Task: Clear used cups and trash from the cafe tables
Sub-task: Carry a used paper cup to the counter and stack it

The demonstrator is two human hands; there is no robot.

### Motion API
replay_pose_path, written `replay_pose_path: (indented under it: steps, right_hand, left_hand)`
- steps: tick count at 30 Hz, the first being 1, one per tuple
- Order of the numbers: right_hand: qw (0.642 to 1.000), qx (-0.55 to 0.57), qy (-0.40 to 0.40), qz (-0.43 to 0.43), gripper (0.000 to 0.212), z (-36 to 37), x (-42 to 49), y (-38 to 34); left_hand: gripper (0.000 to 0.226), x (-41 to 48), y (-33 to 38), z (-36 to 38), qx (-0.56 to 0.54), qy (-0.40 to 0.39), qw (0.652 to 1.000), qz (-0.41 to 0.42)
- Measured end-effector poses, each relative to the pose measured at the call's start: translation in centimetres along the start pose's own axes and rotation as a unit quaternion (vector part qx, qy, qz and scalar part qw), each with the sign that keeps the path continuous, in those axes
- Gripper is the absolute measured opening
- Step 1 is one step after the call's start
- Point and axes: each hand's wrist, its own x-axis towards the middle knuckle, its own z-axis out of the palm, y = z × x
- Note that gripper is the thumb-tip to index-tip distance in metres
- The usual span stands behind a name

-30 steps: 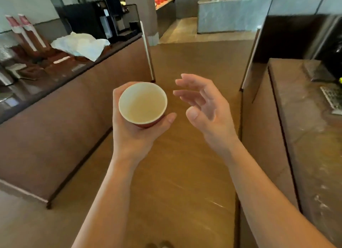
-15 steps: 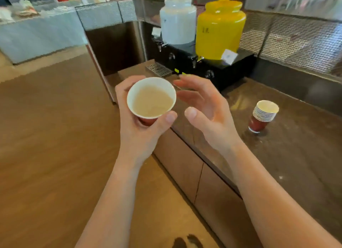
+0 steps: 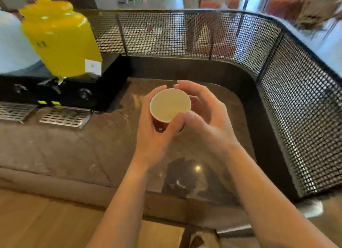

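The cup is held upright by the left hand, with fingers and thumb wrapped round its red wall just under the rim. It is held above the counter, to the right of the yellow dispenser. The right hand is cupped close beside the cup with its fingers curved; whether contact is made cannot be told. The cup appears to be empty paper, so it is judged light, thin-walled and easily crushed. It should be gripped lightly round the wall and not pinched at the rim. The counter is dark polished stone, glossy and probably slippery under a light cup. Drip trays are set in front of the dispenser. A black mesh screen runs behind and to the right of the dispenser, closing off the counter's corner.
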Motion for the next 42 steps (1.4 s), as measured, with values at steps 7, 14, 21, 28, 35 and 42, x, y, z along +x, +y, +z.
replay_pose_path:
  steps: [7,14,21,28,35,42]
  right_hand:
    - [0.996,-0.047,0.064,0.033,0.094,-5.0,2.3,4.6]
    - [0.983,-0.056,0.120,0.127,0.075,-6.7,3.8,9.7]
    - [0.963,-0.074,0.140,0.218,0.076,-5.9,4.7,15.6]
    - [0.952,-0.068,0.139,0.265,0.076,-6.0,4.1,19.7]
    - [0.943,-0.087,0.132,0.294,0.071,-5.4,4.1,21.1]
    - [0.933,-0.133,0.139,0.305,0.067,-5.1,4.9,20.5]
  left_hand:
    - [0.072,4.7,-4.9,5.0,0.001,-0.043,0.998,-0.052]
    - [0.069,7.1,-10.4,8.3,0.010,-0.066,0.991,-0.118]
    - [0.069,8.2,-16.4,8.9,0.029,-0.113,0.967,-0.226]
    - [0.063,8.6,-19.0,8.7,0.057,-0.144,0.950,-0.269]
    - [0.063,8.9,-20.9,8.3,0.089,-0.156,0.945,-0.275]
    - [0.063,10.0,-21.2,8.2,0.092,-0.123,0.950,-0.273]
